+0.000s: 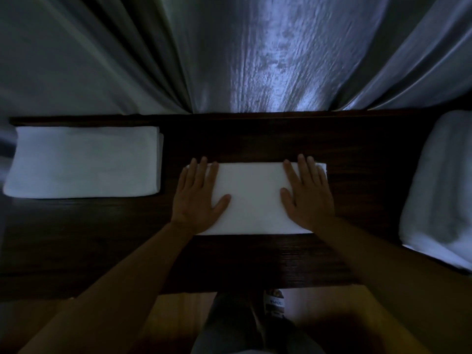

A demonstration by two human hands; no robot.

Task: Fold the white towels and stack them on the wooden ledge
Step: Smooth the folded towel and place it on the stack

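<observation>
dim room, grey curtain (255, 54) hanging behind a dark wooden ledge (255, 134) that serves as the surface. both hands lie flat, fingers straight and slightly spread, pressing the ends of a folded white towel (251, 198) at the centre: left hand (198, 198) on its left end, right hand (307, 198) on its right end. looks like smoothing after the last fold, so this one reads as nearly done. folded stack (81, 162) sits to the left, well apart from the centre towel; layer count unclear. loose towel pile (439, 190) at the right edge looks unfolded. left to do, i'd judge: move centre towel onto the stack, then fold the right pile.
</observation>
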